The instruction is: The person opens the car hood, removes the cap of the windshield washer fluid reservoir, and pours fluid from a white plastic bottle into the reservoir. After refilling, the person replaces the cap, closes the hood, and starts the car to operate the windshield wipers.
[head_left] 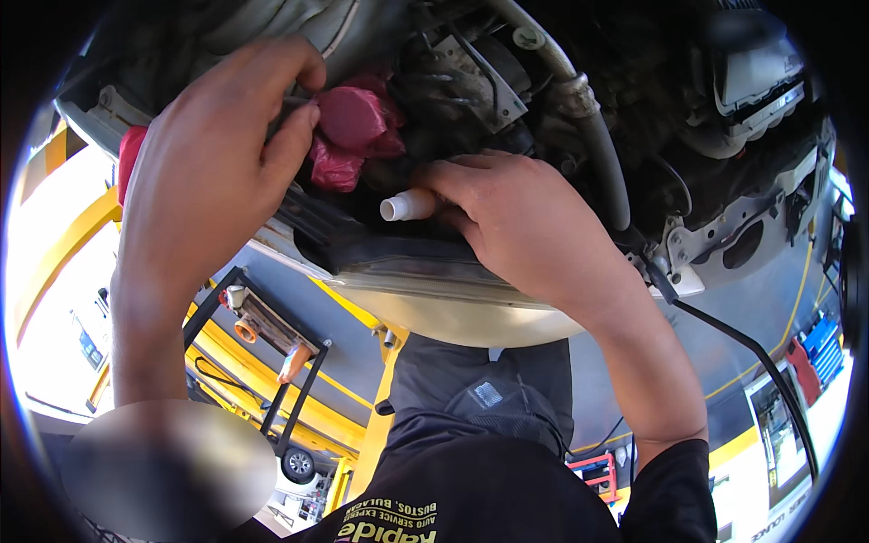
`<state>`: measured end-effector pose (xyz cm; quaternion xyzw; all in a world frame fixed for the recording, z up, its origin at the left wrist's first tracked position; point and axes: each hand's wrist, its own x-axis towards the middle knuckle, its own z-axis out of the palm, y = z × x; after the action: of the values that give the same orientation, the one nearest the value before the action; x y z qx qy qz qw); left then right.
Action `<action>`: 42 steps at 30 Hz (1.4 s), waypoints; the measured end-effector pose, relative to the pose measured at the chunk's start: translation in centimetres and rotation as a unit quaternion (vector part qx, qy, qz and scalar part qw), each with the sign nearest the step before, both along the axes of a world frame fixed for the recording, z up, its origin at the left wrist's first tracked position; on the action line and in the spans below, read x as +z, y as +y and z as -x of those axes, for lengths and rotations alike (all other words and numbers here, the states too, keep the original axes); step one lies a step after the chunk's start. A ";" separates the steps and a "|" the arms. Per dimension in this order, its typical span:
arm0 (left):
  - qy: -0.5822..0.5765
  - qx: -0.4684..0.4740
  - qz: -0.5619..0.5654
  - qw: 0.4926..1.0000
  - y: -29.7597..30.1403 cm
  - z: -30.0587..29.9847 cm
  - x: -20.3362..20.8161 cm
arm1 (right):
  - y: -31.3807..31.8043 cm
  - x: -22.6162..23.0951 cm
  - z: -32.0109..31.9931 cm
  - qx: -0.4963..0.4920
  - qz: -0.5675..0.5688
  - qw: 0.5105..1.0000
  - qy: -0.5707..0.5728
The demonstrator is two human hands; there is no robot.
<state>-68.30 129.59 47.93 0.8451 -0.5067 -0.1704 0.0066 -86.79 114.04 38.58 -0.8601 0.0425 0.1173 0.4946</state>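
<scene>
My left hand [213,158] is raised into the car's engine bay at the upper left, its thumb and forefinger brought together. What they pinch, if anything, is hidden. Beside those fingertips is a crumpled pink plastic wrapping [353,127] bunched around a rounded part. My right hand [525,213] reaches in from the right with its fingers curled round a short white plastic tube [405,205]. The tube's open end points left, and its other end disappears under my fingers. A dark front panel edge [398,253] runs below both hands.
A thick grey hose [602,154] curves down right of centre, near a metal bracketed block [480,81]. The pale bumper [453,308] lies below. A black cable [742,339] hangs at the right. Yellow lift parts and a black-framed stand [312,380] are at lower left.
</scene>
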 end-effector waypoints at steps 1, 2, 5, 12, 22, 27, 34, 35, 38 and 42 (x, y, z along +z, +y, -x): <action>0.014 0.021 0.010 1.000 0.3 -0.1 0.3 | 0.1 0.1 -0.4 0.009 0.012 1.000 0.012; 0.029 0.042 0.020 0.999 0.7 -0.3 0.6 | 0.2 0.2 -0.7 0.019 0.024 0.999 0.025; 0.029 0.054 0.059 0.996 2.1 -0.7 1.3 | 0.1 0.4 -1.6 0.048 0.043 0.997 0.045; 0.048 0.088 0.088 0.991 4.0 -1.4 3.0 | 0.0 0.8 -2.5 0.068 0.033 0.995 0.063; 0.076 -0.047 0.013 0.996 1.1 -1.4 -0.1 | 0.0 3.5 -0.2 -0.065 -0.048 0.996 0.045; 0.053 -0.072 -0.174 0.981 -2.4 -2.9 -1.8 | 0.6 2.8 1.0 -0.119 -0.060 0.991 0.031; 0.034 -0.079 -0.174 0.981 -2.9 -2.3 -2.1 | 0.2 2.1 2.4 -0.141 -0.074 0.987 0.011; 0.030 -0.080 -0.179 0.980 -3.1 -2.1 -2.1 | 0.2 2.0 2.5 -0.139 -0.070 0.988 0.007; 0.023 -0.077 -0.182 0.980 -3.7 -0.9 -2.3 | 0.0 2.1 3.0 -0.142 -0.071 0.987 0.004; -0.031 -0.089 -0.081 0.992 -2.8 2.3 -3.0 | -0.5 2.1 4.0 -0.163 -0.099 0.982 0.008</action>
<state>-70.63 126.83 44.89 0.7993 -0.5644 -0.1843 -0.0933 -90.75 113.55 40.73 -0.7874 0.1744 0.0458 0.5895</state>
